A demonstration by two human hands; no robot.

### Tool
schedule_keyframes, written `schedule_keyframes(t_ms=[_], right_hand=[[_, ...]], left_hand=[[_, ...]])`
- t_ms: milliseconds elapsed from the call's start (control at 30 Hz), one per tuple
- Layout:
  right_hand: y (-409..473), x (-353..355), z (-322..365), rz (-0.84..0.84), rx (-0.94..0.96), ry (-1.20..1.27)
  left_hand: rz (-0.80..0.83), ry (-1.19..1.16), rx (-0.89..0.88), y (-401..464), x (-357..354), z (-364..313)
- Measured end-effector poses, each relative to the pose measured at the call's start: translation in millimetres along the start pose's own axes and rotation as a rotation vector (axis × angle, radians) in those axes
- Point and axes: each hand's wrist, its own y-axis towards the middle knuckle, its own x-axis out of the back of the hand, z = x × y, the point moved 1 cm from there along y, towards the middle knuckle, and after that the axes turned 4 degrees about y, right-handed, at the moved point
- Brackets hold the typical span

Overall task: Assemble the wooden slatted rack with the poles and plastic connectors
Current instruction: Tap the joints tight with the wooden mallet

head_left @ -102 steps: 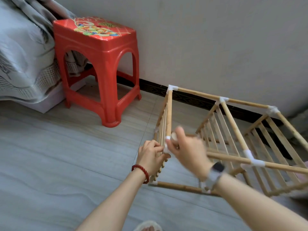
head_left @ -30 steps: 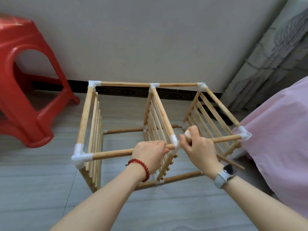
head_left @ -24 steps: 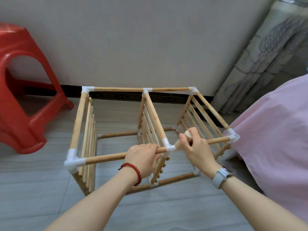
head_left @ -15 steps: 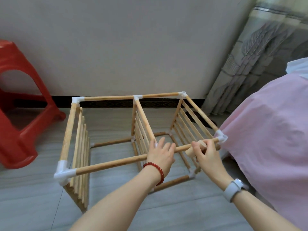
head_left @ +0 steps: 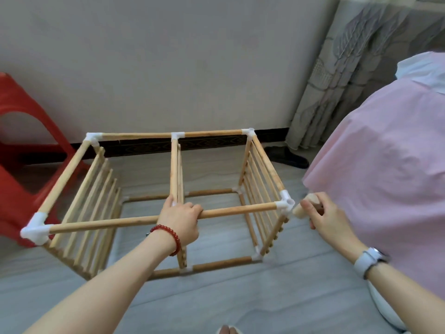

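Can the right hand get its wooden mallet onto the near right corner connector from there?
Probably yes. The right hand holds the wooden mallet just right of the corner connector, with nothing between them.

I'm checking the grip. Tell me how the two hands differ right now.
The left hand grips the rack's near top pole at its middle joint; the right hand holds a small wooden mallet just off the corner connector. The left wrist wears a red bead bracelet, the right a watch. Both hands are curled round something.
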Motion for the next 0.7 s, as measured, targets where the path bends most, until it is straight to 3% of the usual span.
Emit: schedule_keyframes(t_ms=[100, 233, 433, 533, 700], right_hand=[[0.6, -1.4, 7.9, 0.034, -0.015, -0.106], [25.3, 6.5, 27.0, -0.006, -0.022, -0.112], [37.4, 4.5, 32.0, -0.02, 0.164, -0.19], [41.8, 10.1, 40.5, -0.19, 0.325, -0.221], [62.1, 27.4, 70.8, -0.602, 0.52, 0.002]], left_hand=[[0.017, 0.0, -0.027, 3.1, 5.4, -20.9], [-0.017, -0.193, -0.136, 28.6, 2.0, -82.4], [-0.334, -0.213, -0.093, 48.0, -12.7, -127.1], [-0.51, -0.248, -0.123, 44.5, -15.4, -126.8], [-0.623, -0.228, -0.122, 44.6, -16.4, -128.1]])
